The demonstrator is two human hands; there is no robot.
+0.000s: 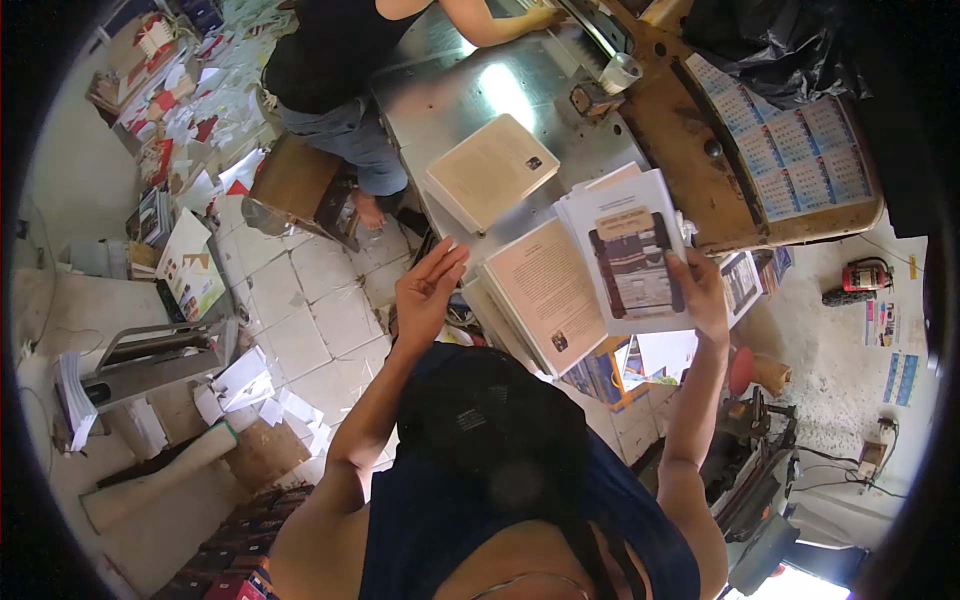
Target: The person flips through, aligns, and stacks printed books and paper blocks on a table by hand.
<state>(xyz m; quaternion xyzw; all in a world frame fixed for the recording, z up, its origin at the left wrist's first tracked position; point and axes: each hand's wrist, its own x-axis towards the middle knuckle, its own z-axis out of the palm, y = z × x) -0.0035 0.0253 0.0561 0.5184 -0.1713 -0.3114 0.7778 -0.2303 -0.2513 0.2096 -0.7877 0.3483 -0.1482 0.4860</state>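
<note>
At the near side of a metal table (430,115), the right hand (703,292) grips photo-printed papers (630,250) by their right edge; left hand (428,290) loosely curled, empty, beside a text-topped paper stack (545,295). Second paper stack (490,170) lies beyond. Farther: a co-worker's hand (544,17) near the table's far edge.

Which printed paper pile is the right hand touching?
The pile with the large photo on top; the far pile and middle pile show text with only a small corner picture.
</note>
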